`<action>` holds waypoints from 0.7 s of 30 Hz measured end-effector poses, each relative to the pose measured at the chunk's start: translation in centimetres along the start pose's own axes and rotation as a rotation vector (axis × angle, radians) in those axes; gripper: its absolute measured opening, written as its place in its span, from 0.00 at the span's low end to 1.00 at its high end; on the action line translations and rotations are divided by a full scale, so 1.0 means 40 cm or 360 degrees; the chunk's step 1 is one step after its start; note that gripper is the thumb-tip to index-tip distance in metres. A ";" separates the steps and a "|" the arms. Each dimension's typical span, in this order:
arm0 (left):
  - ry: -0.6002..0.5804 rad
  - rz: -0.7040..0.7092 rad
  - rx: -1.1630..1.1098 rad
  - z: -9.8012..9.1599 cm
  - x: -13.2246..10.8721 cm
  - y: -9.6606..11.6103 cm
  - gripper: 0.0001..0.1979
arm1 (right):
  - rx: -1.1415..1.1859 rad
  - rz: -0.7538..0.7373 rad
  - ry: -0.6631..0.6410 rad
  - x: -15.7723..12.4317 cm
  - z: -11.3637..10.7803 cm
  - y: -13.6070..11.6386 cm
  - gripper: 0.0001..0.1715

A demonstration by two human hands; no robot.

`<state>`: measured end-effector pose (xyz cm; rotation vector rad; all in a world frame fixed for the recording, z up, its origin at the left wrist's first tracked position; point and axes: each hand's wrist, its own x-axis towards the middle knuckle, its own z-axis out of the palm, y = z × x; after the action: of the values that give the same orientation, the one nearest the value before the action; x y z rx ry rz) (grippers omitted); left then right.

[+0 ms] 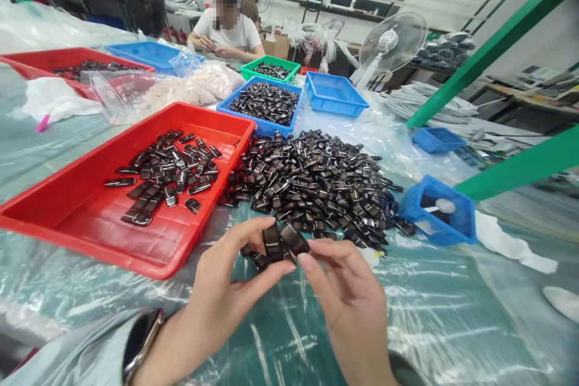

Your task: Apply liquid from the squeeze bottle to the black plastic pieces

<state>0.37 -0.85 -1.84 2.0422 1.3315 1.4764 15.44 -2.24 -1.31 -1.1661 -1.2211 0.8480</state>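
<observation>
Between thumb and fingers, my left hand (226, 280) grips a few small dark glossy plastic pieces (272, 243). My right hand (350, 295) pinches one more dark glossy piece (295, 239) by its end, tilted against those in the left. What these pieces are exactly I cannot tell. Just beyond my hands lies a big heap of the same dark pieces (316, 181). A red tray (113, 247) to the left holds a looser scatter of them, some lined up side by side.
Behind the heap stand a filled blue tray (221, 107), a filled green tray (246, 69) and another blue tray (337, 96). A small blue bin (446, 226) sits at right near green posts (520, 169). Across the table a person (228, 30) works. Clear plastic film (452, 313) covers the table.
</observation>
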 end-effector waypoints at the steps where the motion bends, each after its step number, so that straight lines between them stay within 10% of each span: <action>1: 0.0002 -0.0005 -0.0012 0.000 -0.001 0.000 0.17 | 0.0012 0.0012 0.0021 -0.001 0.001 0.002 0.08; 21: 0.0031 0.0105 0.0027 -0.009 -0.006 0.004 0.21 | 0.0085 0.0101 -0.0029 -0.015 -0.006 -0.004 0.07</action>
<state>0.12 -1.22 -1.69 2.1069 1.2997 1.5214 15.53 -2.88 -1.28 -1.1612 -1.1745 0.9354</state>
